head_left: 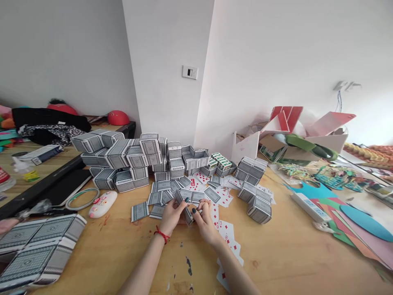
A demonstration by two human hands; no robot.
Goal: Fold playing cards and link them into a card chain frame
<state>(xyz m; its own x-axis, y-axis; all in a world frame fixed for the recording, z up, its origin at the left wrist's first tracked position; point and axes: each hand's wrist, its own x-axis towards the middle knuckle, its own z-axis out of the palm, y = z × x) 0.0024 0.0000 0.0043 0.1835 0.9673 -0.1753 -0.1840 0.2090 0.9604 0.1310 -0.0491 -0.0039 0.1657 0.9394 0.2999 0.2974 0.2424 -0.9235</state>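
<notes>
Near the middle of the table, my left hand (172,215) pinches a small folded playing-card piece (188,216) between thumb and fingers. My right hand (205,219) grips the right side of the same piece, its fingers curled and partly hidden. Grey-backed playing cards (161,197) lie loose just beyond and left of my hands. Face-up red diamond cards (227,233) fan out beneath and right of my right wrist. Behind them stands a row of boxes folded from cards (150,149), stacked several high on the left. Green-and-white card packs (221,161) sit in it toward the right.
More card boxes (259,209) stand to the right, and a large card block (37,246) at the near left. A white computer mouse (103,204) lies left of my hands. A power strip (311,207) and coloured paper sheets (359,229) are at the right.
</notes>
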